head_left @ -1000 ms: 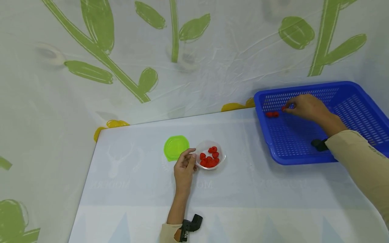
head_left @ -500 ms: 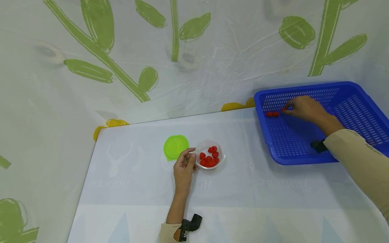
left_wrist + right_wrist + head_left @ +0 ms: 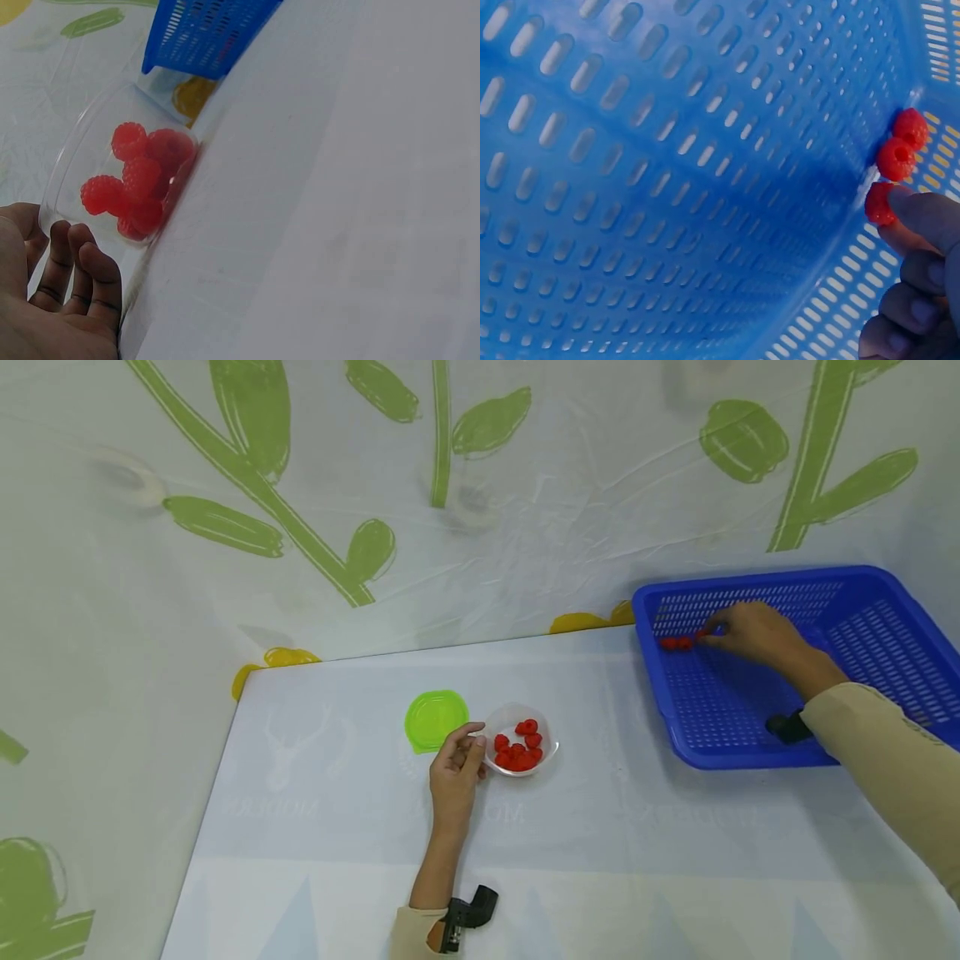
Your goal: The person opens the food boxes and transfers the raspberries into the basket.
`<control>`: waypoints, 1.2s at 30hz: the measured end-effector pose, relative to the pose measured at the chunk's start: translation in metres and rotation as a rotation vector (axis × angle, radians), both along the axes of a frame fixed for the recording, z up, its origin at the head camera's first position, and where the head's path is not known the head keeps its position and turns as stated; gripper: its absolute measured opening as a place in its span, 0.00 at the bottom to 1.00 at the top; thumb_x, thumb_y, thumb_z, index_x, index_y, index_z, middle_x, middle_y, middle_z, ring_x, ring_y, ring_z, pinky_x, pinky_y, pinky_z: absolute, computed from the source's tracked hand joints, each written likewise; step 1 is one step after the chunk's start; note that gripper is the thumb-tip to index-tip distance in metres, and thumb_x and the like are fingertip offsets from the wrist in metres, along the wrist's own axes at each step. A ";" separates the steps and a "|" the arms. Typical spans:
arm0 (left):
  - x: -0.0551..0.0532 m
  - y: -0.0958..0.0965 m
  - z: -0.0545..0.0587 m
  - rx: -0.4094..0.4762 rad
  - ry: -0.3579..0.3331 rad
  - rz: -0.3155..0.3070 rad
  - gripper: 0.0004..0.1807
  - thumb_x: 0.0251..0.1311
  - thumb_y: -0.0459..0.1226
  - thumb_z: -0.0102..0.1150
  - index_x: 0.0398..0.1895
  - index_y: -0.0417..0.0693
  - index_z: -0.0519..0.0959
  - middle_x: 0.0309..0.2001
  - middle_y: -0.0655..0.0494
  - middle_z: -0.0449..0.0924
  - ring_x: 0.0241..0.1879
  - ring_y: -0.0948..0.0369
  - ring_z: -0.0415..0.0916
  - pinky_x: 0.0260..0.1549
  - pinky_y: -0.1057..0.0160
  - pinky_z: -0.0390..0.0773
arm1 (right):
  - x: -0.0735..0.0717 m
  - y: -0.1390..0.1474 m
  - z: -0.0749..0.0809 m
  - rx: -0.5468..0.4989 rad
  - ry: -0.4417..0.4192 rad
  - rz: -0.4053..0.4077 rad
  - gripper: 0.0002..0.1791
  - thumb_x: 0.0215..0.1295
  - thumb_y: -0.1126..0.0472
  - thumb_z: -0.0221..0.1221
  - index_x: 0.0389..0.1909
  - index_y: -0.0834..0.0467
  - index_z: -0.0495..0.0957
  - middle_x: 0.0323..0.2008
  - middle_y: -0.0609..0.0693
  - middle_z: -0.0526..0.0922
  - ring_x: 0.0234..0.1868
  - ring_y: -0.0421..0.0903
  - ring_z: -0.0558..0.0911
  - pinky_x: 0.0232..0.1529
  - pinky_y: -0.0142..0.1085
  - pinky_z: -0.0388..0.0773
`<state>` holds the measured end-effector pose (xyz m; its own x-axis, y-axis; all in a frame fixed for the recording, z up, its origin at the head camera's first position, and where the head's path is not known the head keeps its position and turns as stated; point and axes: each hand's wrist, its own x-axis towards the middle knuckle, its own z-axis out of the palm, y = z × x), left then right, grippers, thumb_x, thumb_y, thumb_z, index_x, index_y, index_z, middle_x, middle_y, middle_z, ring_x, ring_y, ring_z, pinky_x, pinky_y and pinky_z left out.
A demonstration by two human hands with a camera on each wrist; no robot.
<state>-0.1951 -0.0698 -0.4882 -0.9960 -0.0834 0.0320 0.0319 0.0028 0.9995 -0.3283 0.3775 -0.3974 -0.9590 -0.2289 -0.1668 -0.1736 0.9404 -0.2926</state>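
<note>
In the head view my left hand [image 3: 453, 772] holds the near-left rim of a clear plastic bowl [image 3: 517, 713], its thumb and fingers curled at the edge. Several red raspberries [image 3: 140, 177] lie in that bowl. To the right, my right hand [image 3: 757, 633] reaches down into a blue basket [image 3: 720, 710]. Its thumb and index finger pinch one raspberry [image 3: 879, 203], best seen in the right wrist view. Close beside that one, two more raspberries [image 3: 897, 159] lie touching each other against the basket's wall.
A bright green lid [image 3: 436, 721] lies flat on the white tabletop [image 3: 315, 827], left of the bowl. Behind the table rises a pale sheet [image 3: 585, 518] printed with green leaves. The basket stands at the table's back right.
The head view has shifted slightly. Both hands keep nearly the same places, the left at the bowl and the right on the raspberry in the basket.
</note>
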 end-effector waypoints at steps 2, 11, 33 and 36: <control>0.000 0.000 -0.001 -0.001 0.013 0.001 0.14 0.71 0.37 0.59 0.57 0.47 0.80 0.37 0.41 0.77 0.27 0.50 0.72 0.27 0.66 0.78 | 0.001 0.000 0.001 -0.005 -0.002 0.002 0.15 0.64 0.60 0.66 0.43 0.69 0.84 0.41 0.68 0.84 0.42 0.65 0.81 0.41 0.59 0.76; -0.001 0.000 0.000 -0.005 0.035 -0.004 0.14 0.69 0.45 0.61 0.55 0.54 0.81 0.36 0.48 0.77 0.26 0.56 0.72 0.27 0.67 0.78 | 0.002 -0.002 0.006 0.006 -0.026 -0.019 0.15 0.65 0.60 0.65 0.44 0.69 0.83 0.43 0.69 0.83 0.44 0.66 0.81 0.43 0.60 0.75; -0.002 0.001 -0.002 0.034 0.039 -0.003 0.15 0.70 0.40 0.60 0.57 0.49 0.80 0.36 0.48 0.76 0.28 0.41 0.70 0.26 0.67 0.77 | 0.021 -0.024 0.053 0.062 0.007 0.013 0.20 0.67 0.57 0.64 0.52 0.68 0.81 0.43 0.67 0.84 0.39 0.61 0.83 0.38 0.57 0.78; -0.001 0.000 -0.003 0.028 0.045 -0.007 0.14 0.70 0.41 0.60 0.56 0.50 0.81 0.36 0.48 0.76 0.27 0.47 0.71 0.26 0.67 0.77 | 0.031 -0.031 0.060 0.039 0.016 0.011 0.21 0.67 0.55 0.64 0.53 0.66 0.81 0.37 0.61 0.85 0.35 0.55 0.81 0.34 0.52 0.78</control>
